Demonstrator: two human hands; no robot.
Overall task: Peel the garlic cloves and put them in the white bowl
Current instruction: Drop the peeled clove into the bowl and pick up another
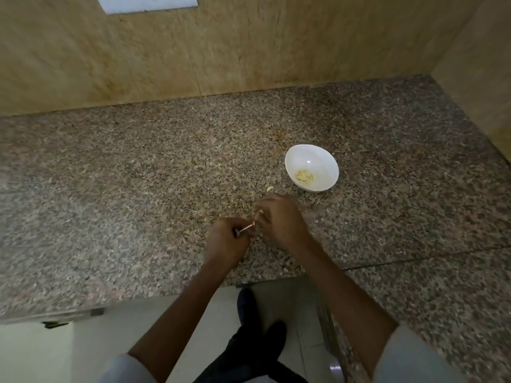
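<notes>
Pale peeled garlic cloves (304, 176) sit in the round white bowl (327, 161); near it the left hand (225, 243) grips a thin pale tool (246, 228) while the right hand (280, 218) pinches another clove (260, 214).

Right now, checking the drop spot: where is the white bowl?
Head view: the white bowl sits on the counter, right of centre, just beyond the right hand.

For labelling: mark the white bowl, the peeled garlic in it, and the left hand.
white bowl (322, 161): head view, inner wall.
peeled garlic (304, 176): head view, pile's middle.
left hand (225, 243): head view, its back.
</notes>
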